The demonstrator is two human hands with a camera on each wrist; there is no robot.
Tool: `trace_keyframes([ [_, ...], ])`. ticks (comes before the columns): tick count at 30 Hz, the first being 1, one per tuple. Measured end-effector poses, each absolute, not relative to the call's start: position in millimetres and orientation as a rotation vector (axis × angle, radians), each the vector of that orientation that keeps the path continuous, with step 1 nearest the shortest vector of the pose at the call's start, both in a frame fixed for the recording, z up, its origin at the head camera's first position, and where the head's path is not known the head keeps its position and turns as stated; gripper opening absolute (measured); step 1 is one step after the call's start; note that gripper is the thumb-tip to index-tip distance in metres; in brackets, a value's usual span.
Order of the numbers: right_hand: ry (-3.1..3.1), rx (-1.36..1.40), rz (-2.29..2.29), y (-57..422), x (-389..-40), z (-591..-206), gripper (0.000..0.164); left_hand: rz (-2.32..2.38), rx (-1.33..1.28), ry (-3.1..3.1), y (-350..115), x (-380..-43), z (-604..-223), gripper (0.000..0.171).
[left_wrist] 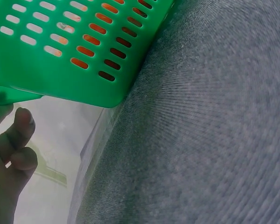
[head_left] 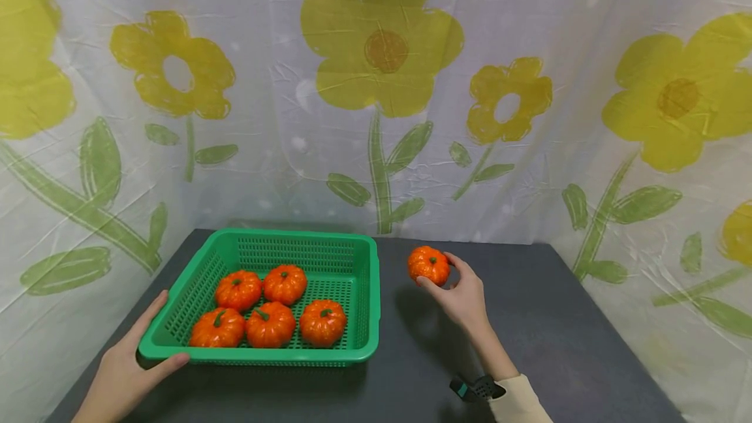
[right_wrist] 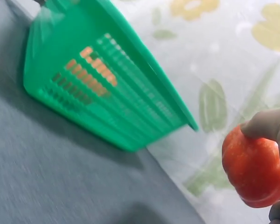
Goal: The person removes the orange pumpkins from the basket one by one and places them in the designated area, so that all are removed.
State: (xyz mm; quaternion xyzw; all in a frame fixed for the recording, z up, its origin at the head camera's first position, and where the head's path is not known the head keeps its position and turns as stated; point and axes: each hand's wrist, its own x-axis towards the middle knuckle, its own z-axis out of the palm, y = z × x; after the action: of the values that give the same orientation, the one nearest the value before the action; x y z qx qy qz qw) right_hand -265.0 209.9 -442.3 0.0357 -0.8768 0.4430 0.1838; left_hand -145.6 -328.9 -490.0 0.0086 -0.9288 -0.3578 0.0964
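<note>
Green basket (head_left: 258, 354) holds 5 pumpkins (head_left: 271, 326); left fingers (head_left: 149, 314) grip it, right fingers (head_left: 463, 267) a 6th pumpkin (head_left: 425, 264).

Soft light leaves shadow on the bench (head_left: 564, 331) at six o'clock of the basket (head_left: 376, 299) and glints on the pumpkins (head_left: 270, 326). The right-wrist view is blurred; the left-wrist view's fingers (left_wrist: 24, 158), toward eight o'clock, look dim.

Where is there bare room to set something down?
The dark grey table is bare right of the right hand up to the flowered white curtain, and between that hand and the green perforated plastic basket. Inside, the back right corner is free; five orange pumpkins crowd the left and front.
</note>
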Motion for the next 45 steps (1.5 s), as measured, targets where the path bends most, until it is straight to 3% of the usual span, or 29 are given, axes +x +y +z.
trace_keyframes([
  [15,-2.418,-0.007,1.063,272,-283,-452,0.082,-1.061,0.036,-2.737,-328,-143,-492,0.108],
  [45,-2.273,-0.554,1.0,379,-280,-505,0.09,-1.053,0.025,-2.764,-330,-147,-488,0.11],
])
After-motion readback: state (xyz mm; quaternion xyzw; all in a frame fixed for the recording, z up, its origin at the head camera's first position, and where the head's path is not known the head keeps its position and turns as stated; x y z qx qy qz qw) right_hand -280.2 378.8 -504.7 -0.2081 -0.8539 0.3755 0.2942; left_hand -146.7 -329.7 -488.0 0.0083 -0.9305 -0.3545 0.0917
